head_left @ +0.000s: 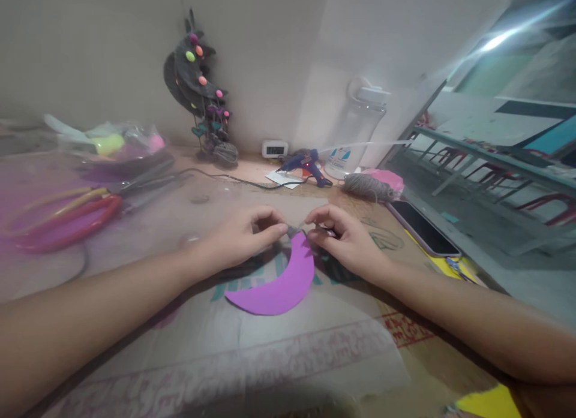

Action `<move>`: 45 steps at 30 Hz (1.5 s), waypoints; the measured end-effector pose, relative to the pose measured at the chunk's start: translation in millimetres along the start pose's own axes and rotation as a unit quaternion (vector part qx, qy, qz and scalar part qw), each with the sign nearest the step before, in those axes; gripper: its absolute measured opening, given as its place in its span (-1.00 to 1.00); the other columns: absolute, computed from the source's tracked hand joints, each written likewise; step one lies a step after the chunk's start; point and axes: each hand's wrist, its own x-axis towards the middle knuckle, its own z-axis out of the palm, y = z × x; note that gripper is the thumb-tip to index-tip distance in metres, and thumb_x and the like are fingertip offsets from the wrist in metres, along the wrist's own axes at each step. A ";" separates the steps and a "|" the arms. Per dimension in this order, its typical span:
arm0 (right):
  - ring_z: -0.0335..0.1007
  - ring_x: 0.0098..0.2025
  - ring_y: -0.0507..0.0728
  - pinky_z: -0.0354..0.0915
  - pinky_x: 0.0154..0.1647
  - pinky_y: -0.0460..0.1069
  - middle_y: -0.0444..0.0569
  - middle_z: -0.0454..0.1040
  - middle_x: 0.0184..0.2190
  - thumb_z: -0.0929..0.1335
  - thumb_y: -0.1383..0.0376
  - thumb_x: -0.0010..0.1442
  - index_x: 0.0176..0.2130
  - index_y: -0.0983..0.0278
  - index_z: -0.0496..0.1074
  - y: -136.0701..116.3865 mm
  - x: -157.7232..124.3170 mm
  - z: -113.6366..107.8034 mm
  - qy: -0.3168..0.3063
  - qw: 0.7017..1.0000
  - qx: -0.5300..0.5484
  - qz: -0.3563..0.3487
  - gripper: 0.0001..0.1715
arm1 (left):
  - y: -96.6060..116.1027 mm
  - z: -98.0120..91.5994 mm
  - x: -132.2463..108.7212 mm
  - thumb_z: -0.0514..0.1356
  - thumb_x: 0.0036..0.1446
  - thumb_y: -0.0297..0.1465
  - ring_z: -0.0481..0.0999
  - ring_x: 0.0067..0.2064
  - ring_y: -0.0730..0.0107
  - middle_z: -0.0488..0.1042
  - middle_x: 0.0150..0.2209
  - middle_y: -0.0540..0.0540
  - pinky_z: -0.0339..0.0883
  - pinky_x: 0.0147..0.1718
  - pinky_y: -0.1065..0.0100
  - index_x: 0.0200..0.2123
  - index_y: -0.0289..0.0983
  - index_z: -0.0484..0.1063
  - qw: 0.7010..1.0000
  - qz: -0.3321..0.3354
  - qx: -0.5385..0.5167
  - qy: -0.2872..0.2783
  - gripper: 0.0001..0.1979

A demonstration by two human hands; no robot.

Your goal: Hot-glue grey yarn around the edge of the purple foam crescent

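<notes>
A flat purple crescent [281, 284], its tip pinched.

One purple crescent [279, 286], one glue gun [303, 163], one phone [423, 228], one bottle [360, 130], one clock [275, 149] and one yarn ball [366, 187] are sitting on the table [216, 193].

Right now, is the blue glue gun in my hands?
No, the blue glue gun lies by the wall; the left hand and right hand are at the purple foam crescent.
</notes>
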 end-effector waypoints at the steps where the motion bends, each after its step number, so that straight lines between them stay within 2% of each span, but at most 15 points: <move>1: 0.28 -0.49 -0.01 0.21 -0.46 -0.11 -0.19 0.36 -0.52 0.36 0.26 0.13 -0.12 0.27 0.43 0.1 0.3 -0.6 0.003 1.000 -0.005 0.000 -0.71 | 0.5 0.1 -0.1 0.10 0.19 -0.18 0.42 -0.39 0.39 0.50 -0.39 -0.03 0.26 -0.42 0.41 -0.30 -0.28 0.45 1.000 0.003 0.006 -0.003 -0.71; 3: 0.32 -0.46 0.01 0.23 -0.42 -0.09 -0.15 0.42 -0.48 0.35 0.28 0.13 -0.11 0.26 0.47 0.2 1.1 -1.6 -0.015 1.000 -0.024 -0.005 -0.70 | 1.3 0.2 -0.5 0.09 0.19 -0.17 0.42 -0.39 0.39 0.50 -0.38 -0.03 0.26 -0.41 0.41 -0.29 -0.27 0.46 1.000 0.007 0.013 -0.005 -0.71; 6: 0.36 -0.40 0.03 0.25 -0.38 -0.08 -0.09 0.49 -0.44 0.34 0.29 0.13 -0.33 0.29 0.50 1.3 1.7 -2.0 -0.043 0.998 -0.048 -0.016 -0.86 | 1.9 0.1 -1.0 0.10 0.19 -0.16 0.42 -0.38 0.38 0.51 -0.37 -0.04 0.26 -0.41 0.40 -0.28 -0.26 0.46 1.000 0.004 0.018 -0.005 -0.70; 8: 0.34 -0.42 0.03 0.23 -0.40 -0.09 -0.10 0.47 -0.48 0.35 0.27 0.13 -0.40 0.29 0.47 2.6 1.5 -1.7 -0.037 0.998 -0.054 -0.020 -0.86 | 1.7 -0.1 -1.0 0.10 0.19 -0.16 0.41 -0.38 0.38 0.51 -0.37 -0.04 0.25 -0.41 0.40 -0.28 -0.27 0.46 1.000 0.005 0.018 -0.007 -0.70; 14: 0.31 -0.46 0.01 0.22 -0.44 -0.11 -0.13 0.44 -0.50 0.35 0.24 0.17 -0.39 0.29 0.42 6.1 1.9 -1.4 -0.011 0.999 -0.042 -0.005 -0.83 | 1.0 -0.9 -0.2 0.09 0.20 -0.17 0.38 -0.41 0.41 0.46 -0.42 -0.01 0.22 -0.44 0.43 -0.29 -0.27 0.46 0.999 0.020 0.017 -0.024 -0.70; 23: 0.28 -0.46 0.00 0.19 -0.44 -0.12 -0.13 0.43 -0.51 0.33 0.25 0.18 -0.40 0.30 0.43 4.1 2.7 -1.9 0.014 0.998 -0.062 -0.027 -0.82 | 1.4 -0.6 -0.3 0.09 0.21 -0.20 0.41 -0.34 0.38 0.49 -0.36 -0.03 0.26 -0.36 0.41 -0.29 -0.27 0.45 0.998 0.035 0.004 -0.049 -0.73; 30: 0.32 -0.44 0.00 0.22 -0.42 -0.11 -0.13 0.44 -0.48 0.34 0.25 0.17 -0.37 0.29 0.42 5.6 4.1 -0.2 0.000 0.999 -0.051 -0.013 -0.86 | 2.1 -1.0 -0.8 0.09 0.20 -0.19 0.41 -0.35 0.37 0.48 -0.38 -0.04 0.26 -0.37 0.41 -0.31 -0.27 0.45 0.997 0.033 0.020 -0.059 -0.72; 32: 0.34 -0.44 0.01 0.24 -0.42 -0.11 -0.13 0.45 -0.45 0.35 0.25 0.16 -0.27 0.28 0.40 6.1 4.9 -0.4 0.016 0.999 -0.029 -0.001 -0.86 | 0.7 -0.8 -1.0 0.07 0.22 -0.18 0.43 -0.37 0.36 0.50 -0.40 -0.05 0.28 -0.39 0.39 -0.30 -0.27 0.43 0.999 0.013 -0.005 -0.038 -0.71; 34: 0.36 -0.44 0.01 0.26 -0.43 -0.10 -0.14 0.44 -0.43 0.35 0.23 0.15 -0.23 0.27 0.36 5.6 5.2 -1.4 0.034 0.999 0.006 0.009 -0.82 | -0.5 -1.7 -0.4 0.05 0.24 -0.16 0.47 -0.36 0.32 0.52 -0.40 -0.06 0.32 -0.34 0.34 -0.29 -0.26 0.39 0.999 0.003 -0.021 0.029 -0.71; 38: 0.38 -0.45 0.03 0.27 -0.42 -0.09 -0.13 0.44 -0.47 0.33 0.21 0.15 -0.34 0.27 0.38 2.1 3.6 -2.7 0.010 1.000 0.010 -0.001 -0.85 | 2.8 -5.6 -0.3 0.07 0.23 -0.16 0.50 -0.22 0.24 0.53 -0.28 -0.08 0.33 -0.22 0.28 -0.26 -0.24 0.40 0.987 0.015 0.028 0.159 -0.73; 40: 0.35 -0.46 0.03 0.24 -0.44 -0.10 -0.13 0.44 -0.49 0.35 0.26 0.11 -0.37 0.27 0.40 0.8 2.2 -1.8 -0.002 1.000 -0.016 -0.018 -0.89 | 7.0 -6.0 -2.7 0.08 0.23 -0.19 0.48 -0.16 0.23 0.52 -0.25 -0.08 0.32 -0.13 0.25 -0.28 -0.23 0.42 0.981 0.036 0.063 0.178 -0.75; 42: 0.32 -0.49 0.01 0.22 -0.48 -0.11 -0.15 0.42 -0.51 0.36 0.29 0.09 -0.38 0.26 0.39 1.5 0.5 -0.9 0.006 0.999 -0.034 -0.041 -0.93 | 10.5 -4.8 -6.4 0.09 0.24 -0.21 0.45 -0.13 0.23 0.50 -0.24 -0.08 0.31 -0.09 0.24 -0.29 -0.23 0.42 0.980 0.061 0.082 0.173 -0.77; 43: 0.30 -0.51 0.01 0.21 -0.49 -0.12 -0.16 0.41 -0.52 0.35 0.31 0.10 -0.38 0.25 0.37 2.9 -0.4 -1.0 0.022 0.997 -0.041 -0.055 -0.94 | 11.3 -3.8 -8.2 0.08 0.24 -0.20 0.44 -0.11 0.24 0.49 -0.22 -0.09 0.33 -0.11 0.27 -0.27 -0.23 0.42 0.981 0.068 0.077 0.167 -0.77; 45: 0.27 -0.53 0.00 0.18 -0.52 -0.12 -0.18 0.39 -0.54 0.34 0.33 0.11 -0.36 0.24 0.33 7.6 -2.0 -2.7 0.077 0.990 -0.067 -0.093 -0.95 | 10.8 -1.9 -10.5 0.11 0.22 -0.16 0.45 -0.11 0.25 0.45 -0.15 -0.11 0.38 -0.27 0.34 -0.11 -0.22 0.36 0.983 0.051 0.034 0.172 -0.71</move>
